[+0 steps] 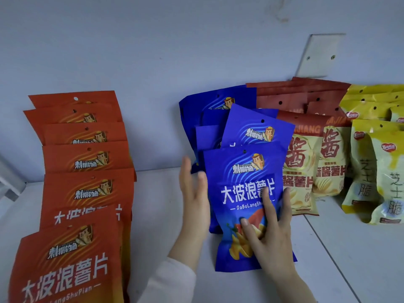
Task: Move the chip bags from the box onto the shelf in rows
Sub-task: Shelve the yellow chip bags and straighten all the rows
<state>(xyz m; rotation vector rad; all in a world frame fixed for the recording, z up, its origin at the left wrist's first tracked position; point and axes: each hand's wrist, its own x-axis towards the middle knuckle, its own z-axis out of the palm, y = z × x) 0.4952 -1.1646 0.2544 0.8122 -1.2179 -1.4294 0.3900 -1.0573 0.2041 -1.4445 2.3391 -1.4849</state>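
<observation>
On the shelf (pixel 349 259), left hand (pixel 193 197) and right hand (pixel 271 237) touch the front blue bag (pixel 240 189), grips spread

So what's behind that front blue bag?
More blue bags, standing in a row back toward the wall. Only their tops show; the front bag covers the rest, so I can't count them exactly.

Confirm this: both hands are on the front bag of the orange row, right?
No. The head view shows the left hand and right hand on the front bag of the blue row; the orange row stands apart, untouched.
</observation>
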